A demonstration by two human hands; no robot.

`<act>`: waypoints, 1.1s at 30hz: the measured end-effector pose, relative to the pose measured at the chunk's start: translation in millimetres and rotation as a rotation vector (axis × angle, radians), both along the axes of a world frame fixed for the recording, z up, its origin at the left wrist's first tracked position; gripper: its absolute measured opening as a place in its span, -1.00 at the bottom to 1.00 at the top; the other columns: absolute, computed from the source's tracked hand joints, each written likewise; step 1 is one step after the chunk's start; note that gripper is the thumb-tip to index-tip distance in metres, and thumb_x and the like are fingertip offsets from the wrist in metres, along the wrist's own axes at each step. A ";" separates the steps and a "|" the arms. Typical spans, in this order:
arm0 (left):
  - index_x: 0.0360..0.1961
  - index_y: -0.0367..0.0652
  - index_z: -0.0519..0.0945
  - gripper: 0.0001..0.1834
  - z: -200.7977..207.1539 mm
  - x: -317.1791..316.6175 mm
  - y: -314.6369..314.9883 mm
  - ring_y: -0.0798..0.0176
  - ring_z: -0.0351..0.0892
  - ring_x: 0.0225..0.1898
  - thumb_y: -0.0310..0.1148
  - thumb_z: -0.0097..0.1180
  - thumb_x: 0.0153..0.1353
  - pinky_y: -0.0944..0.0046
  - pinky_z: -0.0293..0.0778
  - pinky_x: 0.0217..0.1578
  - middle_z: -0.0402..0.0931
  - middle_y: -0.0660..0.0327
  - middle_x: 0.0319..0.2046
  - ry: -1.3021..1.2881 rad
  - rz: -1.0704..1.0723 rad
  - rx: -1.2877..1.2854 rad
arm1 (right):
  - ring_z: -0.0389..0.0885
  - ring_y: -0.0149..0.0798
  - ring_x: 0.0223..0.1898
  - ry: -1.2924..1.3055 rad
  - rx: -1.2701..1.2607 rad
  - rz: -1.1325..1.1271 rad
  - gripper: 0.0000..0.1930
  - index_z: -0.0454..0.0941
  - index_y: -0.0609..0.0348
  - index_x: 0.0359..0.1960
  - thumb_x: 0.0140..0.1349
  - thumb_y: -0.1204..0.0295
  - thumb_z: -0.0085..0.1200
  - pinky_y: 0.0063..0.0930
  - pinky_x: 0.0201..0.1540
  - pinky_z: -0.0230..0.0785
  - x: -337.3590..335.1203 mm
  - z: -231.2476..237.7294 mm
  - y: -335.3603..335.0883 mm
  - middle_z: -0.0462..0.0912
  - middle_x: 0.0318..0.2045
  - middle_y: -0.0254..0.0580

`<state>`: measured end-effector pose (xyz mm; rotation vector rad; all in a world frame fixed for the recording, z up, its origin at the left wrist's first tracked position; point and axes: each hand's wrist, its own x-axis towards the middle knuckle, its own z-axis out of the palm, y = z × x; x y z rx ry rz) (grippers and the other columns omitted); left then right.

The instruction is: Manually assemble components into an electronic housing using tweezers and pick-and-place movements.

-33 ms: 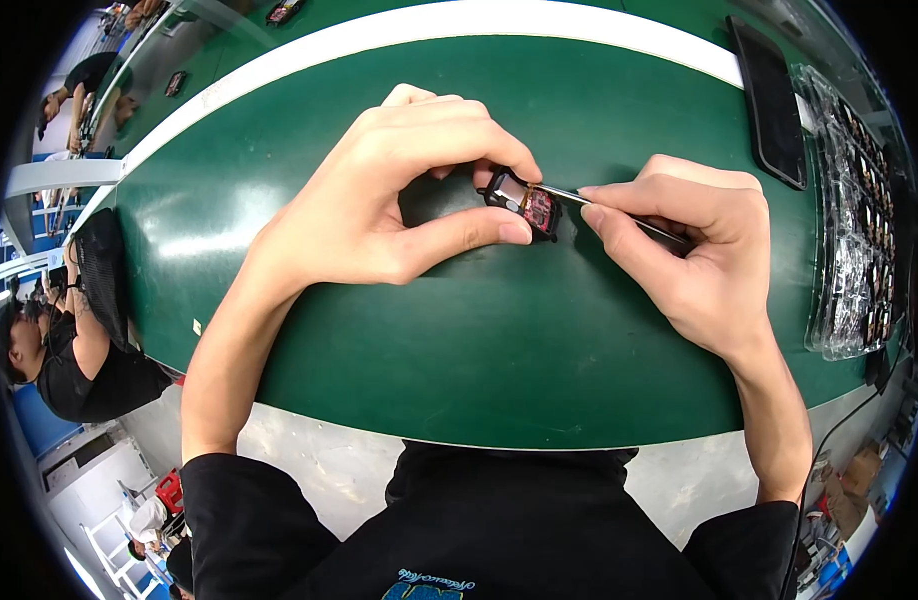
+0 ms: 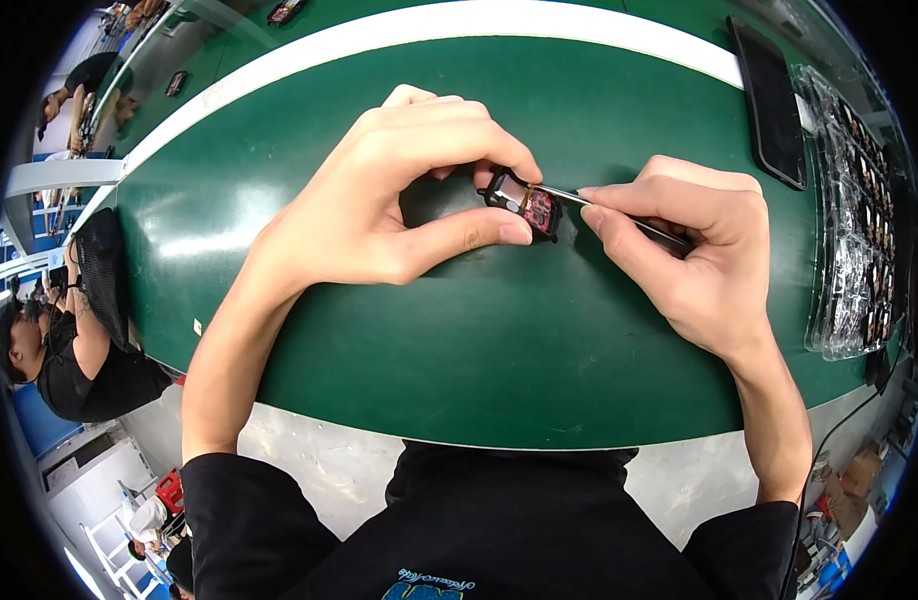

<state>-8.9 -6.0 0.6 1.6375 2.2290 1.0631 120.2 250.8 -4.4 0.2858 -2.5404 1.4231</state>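
Observation:
Between its thumb and fingers, my left hand holds a small black electronic device housing, tilted above the table. The housing is uncovered, showing a silvery-grey block on one side and a reddish circuit board on the other. From the right, my right hand pinches slim metal tweezers, whose pointed tip meets the housing's upper edge near my left fingertip. Whether the tip grips anything is too small to tell. My fingers cover part of the housing's rim.
The green tabletop lies under both hands. At the far right are a black phone-like slab and stacked clear plastic trays of small parts. A white strip borders the table's far side. Another person sits at left.

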 end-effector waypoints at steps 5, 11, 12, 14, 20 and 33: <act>0.03 -0.12 0.85 -0.55 2.4 0.6 1.3 0.21 0.57 -0.21 -0.33 0.66 0.09 0.22 0.41 -0.08 0.79 0.27 -0.17 -0.006 0.005 -0.018 | 0.44 -0.38 -0.66 0.116 0.045 0.003 -0.89 0.86 0.34 -0.27 0.17 0.67 0.41 -0.41 -0.57 0.17 0.4 -3.8 -1.7 0.56 -0.63 -0.23; 0.06 -0.13 0.83 -0.50 -0.7 1.5 1.6 0.26 0.51 -0.26 -0.32 0.67 0.06 0.23 0.36 -0.03 0.71 0.30 -0.25 -0.017 -0.002 0.006 | 0.48 -0.32 -0.64 0.211 0.124 0.014 -0.91 0.84 0.31 -0.27 0.18 0.64 0.44 -0.37 -0.57 0.20 1.3 -5.9 -1.1 0.57 -0.62 -0.20; 0.06 -0.13 0.83 -0.50 -1.0 2.8 1.8 0.26 0.51 -0.26 -0.32 0.67 0.06 0.23 0.36 -0.03 0.71 0.30 -0.25 -0.010 -0.004 0.008 | 0.48 -0.35 -0.63 0.144 0.070 0.011 -0.90 0.86 0.31 -0.25 0.20 0.63 0.44 -0.38 -0.56 0.20 0.9 -3.6 0.9 0.58 -0.61 -0.21; 0.09 -0.13 0.81 -0.45 -3.0 5.8 1.6 0.27 0.47 -0.29 -0.31 0.69 0.03 0.23 0.34 0.00 0.66 0.31 -0.29 -0.007 0.046 0.026 | 0.48 -0.39 -0.63 0.118 0.046 -0.018 -0.90 0.87 0.31 -0.23 0.21 0.62 0.44 -0.39 -0.56 0.19 0.6 1.0 5.4 0.60 -0.61 -0.22; 0.12 -0.11 0.82 -0.41 -3.3 6.5 4.6 0.27 0.42 -0.31 -0.30 0.71 0.01 0.21 0.33 0.00 0.61 0.33 -0.34 0.001 0.056 0.028 | 0.45 -0.42 -0.65 0.086 0.006 -0.022 -0.88 0.89 0.30 -0.19 0.25 0.62 0.44 -0.41 -0.56 0.19 2.9 -0.1 3.7 0.61 -0.61 -0.23; 0.11 -0.09 0.81 -0.44 1.5 5.7 3.2 0.26 0.44 -0.30 -0.29 0.72 0.05 0.20 0.28 0.00 0.58 0.34 -0.33 -0.010 0.042 -0.003 | 0.54 -0.29 -0.61 0.112 0.081 0.004 -0.91 0.82 0.30 -0.20 0.29 0.64 0.40 -0.34 -0.52 0.32 2.6 4.8 -0.6 0.61 -0.55 -0.17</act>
